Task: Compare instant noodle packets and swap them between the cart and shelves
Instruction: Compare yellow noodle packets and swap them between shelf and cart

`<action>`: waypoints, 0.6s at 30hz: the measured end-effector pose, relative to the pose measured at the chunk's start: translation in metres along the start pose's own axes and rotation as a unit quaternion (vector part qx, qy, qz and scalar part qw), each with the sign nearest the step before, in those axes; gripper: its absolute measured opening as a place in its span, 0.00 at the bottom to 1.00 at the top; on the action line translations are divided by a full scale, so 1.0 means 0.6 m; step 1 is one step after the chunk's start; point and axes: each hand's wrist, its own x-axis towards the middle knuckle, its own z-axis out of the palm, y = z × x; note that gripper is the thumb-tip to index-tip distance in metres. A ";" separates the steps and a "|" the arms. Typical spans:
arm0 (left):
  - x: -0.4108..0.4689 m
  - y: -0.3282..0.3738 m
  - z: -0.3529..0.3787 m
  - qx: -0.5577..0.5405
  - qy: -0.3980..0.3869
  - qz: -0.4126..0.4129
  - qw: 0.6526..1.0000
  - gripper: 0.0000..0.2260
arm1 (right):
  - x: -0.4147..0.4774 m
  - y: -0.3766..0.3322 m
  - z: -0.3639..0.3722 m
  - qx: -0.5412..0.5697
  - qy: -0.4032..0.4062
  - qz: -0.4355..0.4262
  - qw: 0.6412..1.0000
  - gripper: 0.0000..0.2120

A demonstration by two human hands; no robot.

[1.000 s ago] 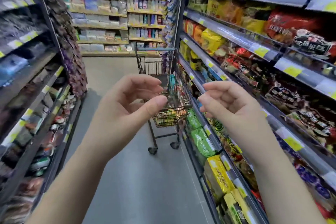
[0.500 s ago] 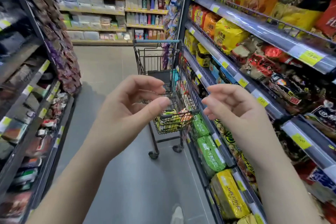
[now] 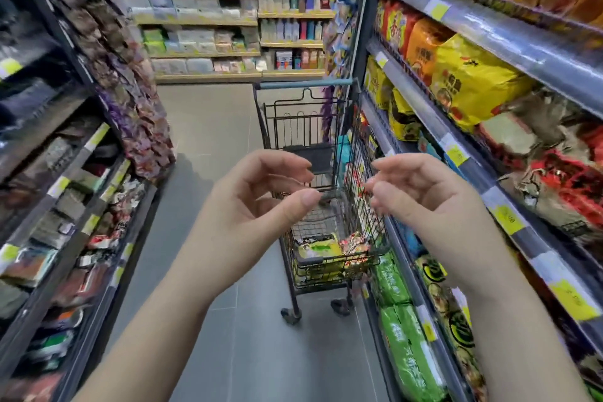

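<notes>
A black wire shopping cart point(image 3: 305, 127) with a blue handle stands in the aisle ahead, close against the right shelves. In its basket lie a green-yellow noodle packet point(image 3: 318, 248) and a red one point(image 3: 354, 246). My left hand point(image 3: 254, 209) and my right hand point(image 3: 427, 202) hover side by side in front of the cart, fingers loosely curled, holding nothing. The right shelves point(image 3: 509, 42) carry yellow, orange and red noodle packets point(image 3: 470, 78); green packets point(image 3: 404, 346) fill the lowest row.
Dark snack shelves point(image 3: 65, 173) line the left side of the aisle. Grey floor point(image 3: 208, 127) runs between them toward a far wall of shelves point(image 3: 202, 10) with boxes and bottles. The cart stands a step ahead of my hands.
The view has moved closer to the cart and tilted down a little. Both hands keep the same loose, empty pose in front of me.
</notes>
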 end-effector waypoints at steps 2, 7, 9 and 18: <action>0.037 -0.019 0.001 -0.005 0.005 -0.012 1.000 0.12 | 0.044 0.015 -0.006 0.004 -0.014 0.007 1.000 0.15; 0.138 -0.069 -0.012 -0.009 0.009 -0.027 1.000 0.13 | 0.147 0.050 -0.006 -0.004 -0.037 0.026 0.999 0.15; 0.183 -0.091 -0.025 -0.003 0.000 -0.026 1.000 0.12 | 0.190 0.066 0.003 -0.007 -0.038 0.028 0.999 0.15; 0.390 -0.211 -0.091 -0.035 -0.045 -0.028 0.998 0.13 | 0.372 0.136 0.040 -0.044 -0.028 0.050 0.997 0.17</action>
